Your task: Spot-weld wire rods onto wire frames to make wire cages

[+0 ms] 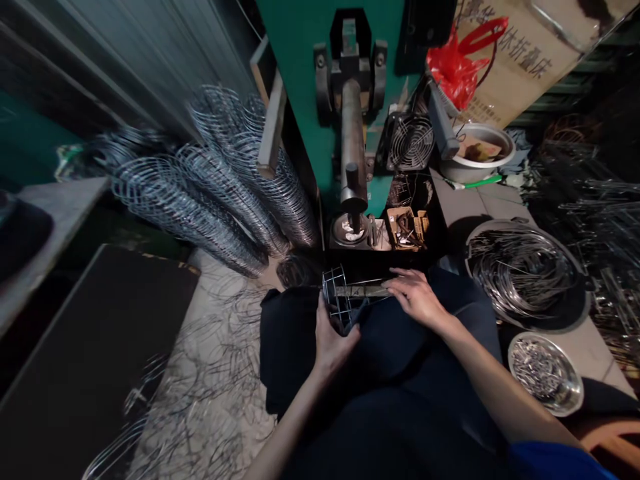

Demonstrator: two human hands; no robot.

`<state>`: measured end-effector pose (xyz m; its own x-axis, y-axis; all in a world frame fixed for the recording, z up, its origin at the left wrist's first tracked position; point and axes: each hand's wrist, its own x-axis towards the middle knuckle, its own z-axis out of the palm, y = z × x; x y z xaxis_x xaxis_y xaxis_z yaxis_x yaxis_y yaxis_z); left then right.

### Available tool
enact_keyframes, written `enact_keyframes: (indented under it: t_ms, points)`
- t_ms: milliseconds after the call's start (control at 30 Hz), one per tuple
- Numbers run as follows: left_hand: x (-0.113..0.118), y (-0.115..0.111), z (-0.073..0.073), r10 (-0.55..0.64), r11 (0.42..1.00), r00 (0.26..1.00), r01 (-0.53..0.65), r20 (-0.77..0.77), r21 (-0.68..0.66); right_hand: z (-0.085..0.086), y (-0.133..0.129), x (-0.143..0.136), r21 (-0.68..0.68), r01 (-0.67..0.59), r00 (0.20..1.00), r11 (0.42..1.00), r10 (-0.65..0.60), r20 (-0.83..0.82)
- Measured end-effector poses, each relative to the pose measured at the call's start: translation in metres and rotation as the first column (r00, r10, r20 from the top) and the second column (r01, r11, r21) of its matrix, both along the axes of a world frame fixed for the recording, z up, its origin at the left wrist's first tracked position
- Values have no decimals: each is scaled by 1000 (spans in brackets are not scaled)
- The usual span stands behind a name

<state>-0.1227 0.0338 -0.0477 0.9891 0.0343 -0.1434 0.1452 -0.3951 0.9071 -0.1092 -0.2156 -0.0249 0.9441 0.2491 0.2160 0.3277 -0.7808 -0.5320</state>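
A small wire frame [342, 313] with crossing rods and a ring at its left end is over my lap. My left hand [334, 340] grips it from below, thumb and fingers around its lower left part. Through the frame runs a flat metal bar [357, 291], lying roughly level. Thin wires run alongside the bar toward the right. My right hand [417, 297] has its fingertips on the right end of the bar, index finger stretched out above it. The undersides of the right fingers are hidden.
Ahead stands a green press [295, 40] with a metal ram [353, 133]. Tall coils of wire rings [230, 187] lean at left. On the right are a black tub of wire [525, 273] and a steel bowl of small metal parts [545, 373]. Loose wires litter the floor [215, 360].
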Motion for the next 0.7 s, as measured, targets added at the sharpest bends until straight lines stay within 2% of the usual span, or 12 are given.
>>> enact_keyframes:
  t_ms: [100,267,467,700]
  points:
    - [12,6,7,-27,1000,1000,27,0,-14,5,6,11,-21,-13,999,1000,14,46]
    - [28,11,14,10,998,1000,-9,17,-56,20,18,33,-14,-33,986,999,35,160]
    - [45,16,22,28,996,998,-24,48,-90,33,28,55,-71,-74,982,995,85,167]
    - [59,20,21,18,993,991,-3,132,-114,43,31,67,57,-49,964,997,33,265]
